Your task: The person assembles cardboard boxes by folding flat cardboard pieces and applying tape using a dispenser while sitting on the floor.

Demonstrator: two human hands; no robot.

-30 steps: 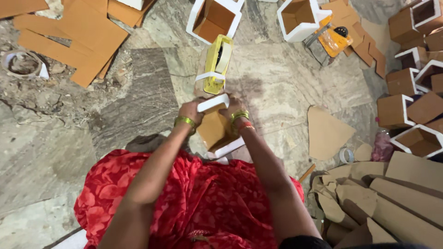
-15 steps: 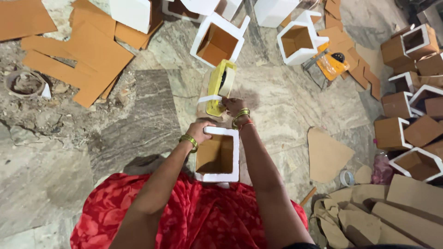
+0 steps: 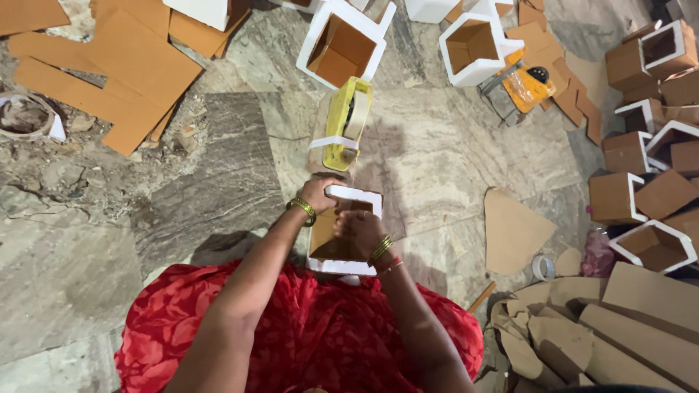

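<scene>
A small open cardboard box (image 3: 364, 198) with white-taped rims rests above my lap, its brown inside facing up. My left hand (image 3: 318, 195) grips its upper left corner. Inside the box opening, my right hand (image 3: 359, 228) presses against the inner wall. Both wrists carry gold bangles. Just beyond the box stands a yellow tape dispenser (image 3: 342, 124) with a strip of white tape hanging at its front. I sit on a marble floor in a red patterned garment (image 3: 306, 335).
Finished white-rimmed boxes (image 3: 341, 45) lie ahead, and several more are stacked at the right (image 3: 641, 189). Flat cardboard sheets (image 3: 102, 80) lie at the upper left, cut cardboard pieces (image 3: 597, 327) at the lower right. A small tape roll (image 3: 542, 267) is beside a loose cardboard piece (image 3: 513, 229).
The box was turned so its opening faces up and brought nearer my lap. My right hand moved from the tape dispenser into the box; my left hand shifted to the upper left corner.
</scene>
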